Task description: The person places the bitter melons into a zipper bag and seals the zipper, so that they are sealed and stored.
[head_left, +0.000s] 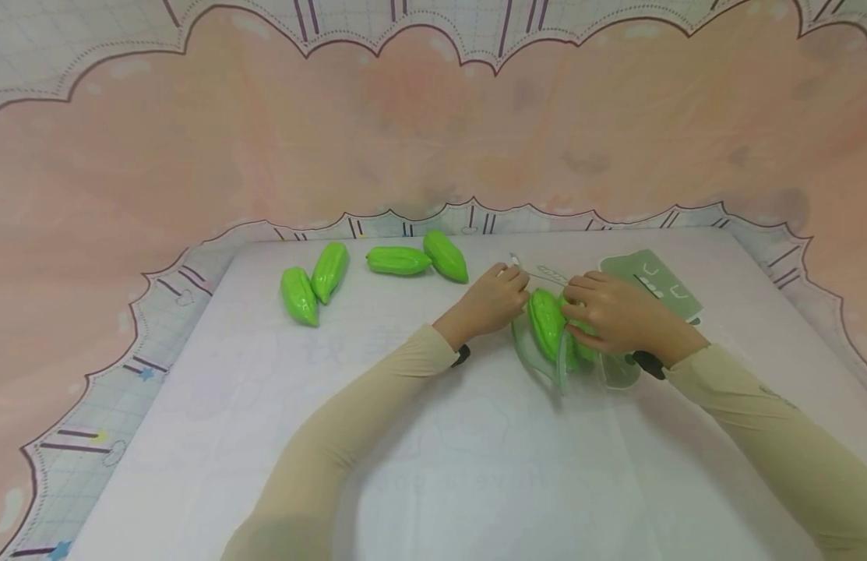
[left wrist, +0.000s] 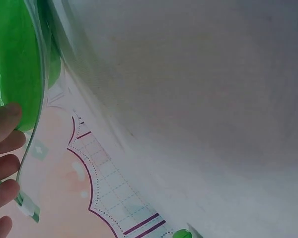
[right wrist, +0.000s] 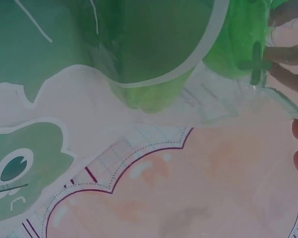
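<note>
A clear zip bag (head_left: 650, 280) with a green cartoon print lies at the right of the table, its mouth spread towards the left. Inside are green ribbed star fruits (head_left: 548, 323), glossy and pointed at the ends. My left hand (head_left: 492, 300) grips the far left edge of the mouth; in the left wrist view its fingers (left wrist: 5, 168) lie along the rim, near the zip slider (left wrist: 27, 206). On the other side my right hand (head_left: 608, 312) holds the bag's edge with thumb and fingers, partly covering a second fruit.
Several more star fruits lie at the back left: one pair (head_left: 298, 296) near the left edge, another pair (head_left: 398, 260) near the middle. A patterned cloth (head_left: 433, 132) with scalloped borders rises behind the white tabletop (head_left: 461, 436).
</note>
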